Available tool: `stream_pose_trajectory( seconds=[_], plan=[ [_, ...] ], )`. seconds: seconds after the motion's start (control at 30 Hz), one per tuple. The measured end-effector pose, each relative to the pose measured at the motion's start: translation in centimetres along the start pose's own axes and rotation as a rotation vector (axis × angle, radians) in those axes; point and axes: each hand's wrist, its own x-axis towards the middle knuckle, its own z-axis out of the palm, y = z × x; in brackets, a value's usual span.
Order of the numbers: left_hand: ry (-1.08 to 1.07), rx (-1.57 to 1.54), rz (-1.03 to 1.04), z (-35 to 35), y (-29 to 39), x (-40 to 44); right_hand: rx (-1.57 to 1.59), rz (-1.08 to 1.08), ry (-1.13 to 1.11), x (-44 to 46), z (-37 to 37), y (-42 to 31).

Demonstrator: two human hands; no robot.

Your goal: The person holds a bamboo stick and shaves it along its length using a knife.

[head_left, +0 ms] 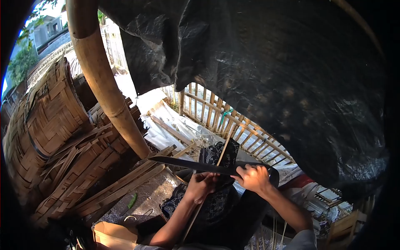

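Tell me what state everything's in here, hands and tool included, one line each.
Left hand: grip closed on the strip
Right hand: grip closed on the knife's end
Knife: blade bare, crossing the strip
Strip: long, slender, slanting
Patterned cloth: draped, rumpled
Woven bamboo: rolled up
Bamboo pole: standing
Black sheet: hanging, creased

Grey short sleeves [301, 240] leave the forearms [286, 209], left hand [201, 186] and right hand [255, 177] bare. The lower clothing [216, 204] is black with a pale, ornamental print, its motifs showing clearest toward the far end.
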Motion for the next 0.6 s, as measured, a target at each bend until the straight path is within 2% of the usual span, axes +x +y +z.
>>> stream_pose_trajectory(
  seconds=[0.07,0.1,0.13,0.17,0.2,0.27,0.33,0.37,0.47,0.53,0.6],
  plan=[
    [-0.029,-0.012,-0.033,0.0,0.3,0.1,0.024,0.068,0.040,0.2,1.8,1.2],
    [-0.008,0.040,-0.018,0.2,0.4,0.3,-0.085,0.132,0.134,0.5,3.7,2.4],
    [0.011,0.091,-0.010,0.4,0.2,0.2,-0.060,0.256,0.081,1.1,5.0,3.9],
    [0.022,0.103,-0.009,0.5,0.3,0.5,0.026,0.447,-0.068,2.5,4.5,5.1],
    [0.012,0.118,-0.011,0.8,0.4,0.4,0.132,0.537,-0.147,3.3,4.7,6.5],
    [0.024,0.192,-0.037,1.3,0.8,0.2,0.170,0.563,-0.147,2.8,4.1,7.0],
    [0.067,0.163,-0.047,1.1,0.7,0.8,0.129,0.469,0.178,-0.7,7.4,6.5],
    [0.058,0.125,-0.073,1.1,1.0,0.7,0.292,0.494,0.196,-1.4,6.3,5.4],
    [0.088,0.087,-0.117,1.8,0.7,0.6,0.367,0.363,0.314,-2.7,3.4,3.1],
    [0.061,0.123,-0.096,2.2,0.6,0.7,0.413,0.326,0.181,-3.1,2.1,1.4],
    [0.043,0.142,-0.108,2.2,0.5,0.8,0.318,0.174,0.060,-3.4,2.1,0.6]
  ],
)
